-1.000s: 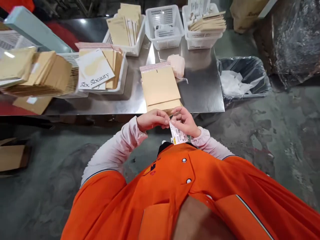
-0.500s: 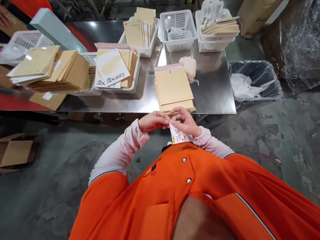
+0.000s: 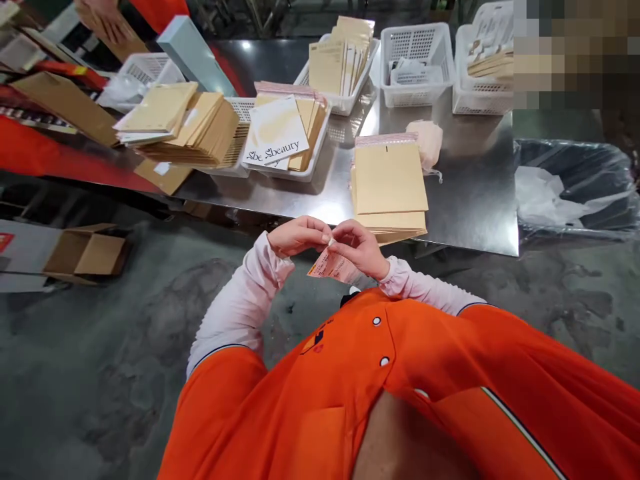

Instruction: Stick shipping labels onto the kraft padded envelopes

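Observation:
In front of my chest, off the table's front edge, both hands meet at a printed shipping label [image 3: 334, 265]. My right hand [image 3: 359, 248] pinches its upper corner, and the label hangs below the fingers, pinkish and slanted. My left hand [image 3: 300, 235] is closed too, thumb and finger pressed together at that same corner. Just beyond my hands lies a stack of tan padded envelopes [image 3: 390, 179] with pink bubble-lined flaps, at the table's edge. A small pale pink bundle [image 3: 428, 143] touches the stack's far right side.
White baskets [image 3: 419, 97] stand along the back of the metal table [image 3: 473, 180]. Piled mailers [image 3: 215, 133] and white printed cards [image 3: 277, 130] fill the left side. A plastic-lined bin [image 3: 575, 227] is at right, an open carton [image 3: 103, 253] on the floor. Another person's hand [image 3: 107, 23] shows far left.
The view has swung left, so the table things appear further right. The label has tilted and swung out to the left, its printed face now turned away; both hands stay together at its corner.

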A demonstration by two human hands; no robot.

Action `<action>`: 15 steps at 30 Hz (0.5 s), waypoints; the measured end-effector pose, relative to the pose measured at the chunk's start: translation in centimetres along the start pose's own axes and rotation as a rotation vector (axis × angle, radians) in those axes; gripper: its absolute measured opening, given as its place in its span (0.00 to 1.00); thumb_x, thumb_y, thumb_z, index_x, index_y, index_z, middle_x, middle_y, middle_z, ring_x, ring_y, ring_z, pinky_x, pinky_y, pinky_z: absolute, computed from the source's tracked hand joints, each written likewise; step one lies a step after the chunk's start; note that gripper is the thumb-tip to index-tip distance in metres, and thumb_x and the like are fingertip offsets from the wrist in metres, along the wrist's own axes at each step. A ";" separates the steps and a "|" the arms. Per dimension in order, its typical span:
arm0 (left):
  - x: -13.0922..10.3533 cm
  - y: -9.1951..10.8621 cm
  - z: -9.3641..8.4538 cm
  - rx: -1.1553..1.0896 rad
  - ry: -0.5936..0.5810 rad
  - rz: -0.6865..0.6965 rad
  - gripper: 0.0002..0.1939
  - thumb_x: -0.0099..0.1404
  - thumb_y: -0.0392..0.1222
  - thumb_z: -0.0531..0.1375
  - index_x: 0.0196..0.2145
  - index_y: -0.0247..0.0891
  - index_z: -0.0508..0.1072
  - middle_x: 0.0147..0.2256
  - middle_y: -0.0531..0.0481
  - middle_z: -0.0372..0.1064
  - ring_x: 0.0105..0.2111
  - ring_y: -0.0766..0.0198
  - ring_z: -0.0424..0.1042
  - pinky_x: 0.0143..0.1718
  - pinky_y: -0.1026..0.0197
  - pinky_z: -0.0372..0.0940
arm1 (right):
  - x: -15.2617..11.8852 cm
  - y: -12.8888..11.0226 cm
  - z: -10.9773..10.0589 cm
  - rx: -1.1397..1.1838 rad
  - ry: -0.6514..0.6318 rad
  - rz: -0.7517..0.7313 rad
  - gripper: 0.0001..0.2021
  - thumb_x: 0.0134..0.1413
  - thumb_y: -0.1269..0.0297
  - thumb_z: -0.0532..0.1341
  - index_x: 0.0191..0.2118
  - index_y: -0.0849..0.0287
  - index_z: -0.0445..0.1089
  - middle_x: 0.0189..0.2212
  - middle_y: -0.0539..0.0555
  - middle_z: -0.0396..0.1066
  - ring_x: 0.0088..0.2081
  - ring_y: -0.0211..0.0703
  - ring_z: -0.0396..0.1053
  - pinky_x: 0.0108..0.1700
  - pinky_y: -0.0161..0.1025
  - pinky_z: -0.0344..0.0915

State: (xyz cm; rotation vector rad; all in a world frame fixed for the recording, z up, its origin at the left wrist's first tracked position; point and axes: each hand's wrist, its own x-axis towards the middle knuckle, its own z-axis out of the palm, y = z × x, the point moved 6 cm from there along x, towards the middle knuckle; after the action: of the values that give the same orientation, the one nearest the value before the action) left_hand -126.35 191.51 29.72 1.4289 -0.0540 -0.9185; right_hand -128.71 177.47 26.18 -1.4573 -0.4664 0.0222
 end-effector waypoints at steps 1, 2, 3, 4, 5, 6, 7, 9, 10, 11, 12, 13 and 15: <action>0.4 -0.6 0.2 -0.025 -0.007 -0.004 0.13 0.45 0.40 0.76 0.25 0.31 0.80 0.24 0.46 0.73 0.25 0.66 0.67 0.29 0.62 0.62 | 0.0 -0.3 -0.8 -0.090 -0.031 -0.056 0.19 0.62 0.43 0.69 0.45 0.54 0.79 0.42 0.56 0.72 0.45 0.48 0.72 0.52 0.48 0.74; 1.0 -1.4 0.7 -0.057 -0.023 -0.010 0.13 0.45 0.40 0.76 0.24 0.31 0.79 0.24 0.47 0.72 0.25 0.66 0.67 0.29 0.62 0.62 | -0.1 -0.7 -1.6 -0.183 -0.071 -0.121 0.16 0.64 0.45 0.68 0.46 0.52 0.80 0.43 0.57 0.73 0.47 0.49 0.71 0.55 0.51 0.73; 1.8 -2.2 1.3 -0.099 -0.047 -0.015 0.13 0.45 0.41 0.76 0.24 0.32 0.78 0.23 0.47 0.72 0.24 0.66 0.66 0.28 0.62 0.62 | -0.2 -1.1 -2.5 -0.266 -0.122 -0.184 0.14 0.66 0.47 0.68 0.46 0.51 0.81 0.44 0.58 0.74 0.49 0.51 0.71 0.57 0.53 0.71; 2.8 -3.0 2.1 -0.151 -0.072 -0.018 0.13 0.46 0.41 0.75 0.23 0.32 0.77 0.22 0.48 0.70 0.23 0.66 0.66 0.27 0.62 0.62 | -0.5 -1.3 -3.5 -0.329 -0.177 -0.237 0.12 0.67 0.49 0.67 0.46 0.49 0.82 0.46 0.59 0.74 0.51 0.52 0.71 0.58 0.55 0.70; 3.8 -3.9 3.0 -0.211 -0.092 -0.018 0.13 0.46 0.42 0.75 0.23 0.33 0.76 0.21 0.48 0.69 0.22 0.66 0.66 0.27 0.62 0.62 | -0.8 -1.5 -4.6 -0.366 -0.222 -0.273 0.12 0.68 0.49 0.66 0.44 0.49 0.82 0.46 0.59 0.75 0.51 0.53 0.72 0.59 0.56 0.70; 5.0 -4.7 4.0 -0.270 -0.102 -0.018 0.13 0.46 0.43 0.74 0.24 0.34 0.76 0.21 0.48 0.69 0.22 0.65 0.65 0.26 0.61 0.63 | -1.1 -1.5 -5.9 -0.381 -0.256 -0.289 0.12 0.68 0.48 0.66 0.42 0.49 0.82 0.46 0.60 0.76 0.51 0.53 0.72 0.58 0.56 0.70; 6.2 -5.4 5.1 -0.318 -0.100 -0.013 0.13 0.47 0.44 0.73 0.25 0.35 0.76 0.22 0.49 0.69 0.22 0.65 0.65 0.26 0.61 0.63 | -1.5 -1.5 -7.3 -0.380 -0.277 -0.286 0.14 0.68 0.47 0.66 0.40 0.50 0.82 0.45 0.60 0.76 0.50 0.53 0.73 0.57 0.55 0.71; 8.6 -6.4 7.1 -0.339 -0.049 0.024 0.15 0.48 0.46 0.74 0.27 0.35 0.76 0.24 0.49 0.70 0.23 0.65 0.66 0.27 0.62 0.63 | -2.0 -1.2 -10.4 -0.364 -0.259 -0.241 0.17 0.68 0.45 0.65 0.35 0.53 0.80 0.42 0.59 0.76 0.47 0.51 0.74 0.53 0.51 0.74; 9.7 -6.6 8.0 -0.312 -0.004 0.064 0.17 0.47 0.46 0.76 0.29 0.35 0.76 0.26 0.49 0.72 0.24 0.66 0.68 0.28 0.62 0.64 | -2.1 -1.0 -12.1 -0.369 -0.225 -0.206 0.18 0.67 0.45 0.66 0.33 0.54 0.79 0.41 0.59 0.76 0.45 0.50 0.74 0.51 0.49 0.75; 10.8 -6.6 8.8 -0.273 0.049 0.119 0.19 0.46 0.46 0.78 0.31 0.34 0.77 0.29 0.49 0.74 0.27 0.65 0.70 0.31 0.63 0.65 | -2.2 -0.7 -13.9 -0.385 -0.185 -0.167 0.18 0.65 0.45 0.67 0.32 0.55 0.78 0.40 0.59 0.75 0.44 0.48 0.74 0.49 0.48 0.75; 11.8 -6.4 9.4 -0.236 0.108 0.182 0.22 0.44 0.45 0.79 0.34 0.35 0.79 0.32 0.49 0.76 0.30 0.64 0.72 0.34 0.63 0.67 | -2.1 -0.4 -15.6 -0.409 -0.144 -0.123 0.18 0.64 0.46 0.69 0.32 0.55 0.78 0.40 0.58 0.75 0.43 0.47 0.74 0.48 0.46 0.76; 12.7 -6.1 9.9 -0.208 0.168 0.246 0.26 0.42 0.45 0.80 0.38 0.35 0.80 0.34 0.49 0.77 0.33 0.63 0.74 0.37 0.63 0.68 | -1.9 -0.1 -17.2 -0.431 -0.110 -0.076 0.17 0.61 0.47 0.70 0.31 0.56 0.78 0.41 0.58 0.74 0.42 0.46 0.74 0.47 0.45 0.76; 14.2 -5.7 10.6 -0.180 0.266 0.334 0.31 0.41 0.45 0.81 0.44 0.37 0.82 0.38 0.49 0.79 0.37 0.61 0.76 0.41 0.62 0.69 | -1.5 0.7 -19.7 -0.442 -0.084 0.020 0.17 0.57 0.48 0.73 0.31 0.58 0.78 0.43 0.57 0.73 0.40 0.44 0.73 0.44 0.43 0.77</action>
State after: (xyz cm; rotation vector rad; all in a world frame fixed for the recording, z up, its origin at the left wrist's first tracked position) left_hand -125.47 175.59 20.12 1.3133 -0.0102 -0.4444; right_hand -123.66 158.45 24.23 -1.9003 -0.5482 -0.0038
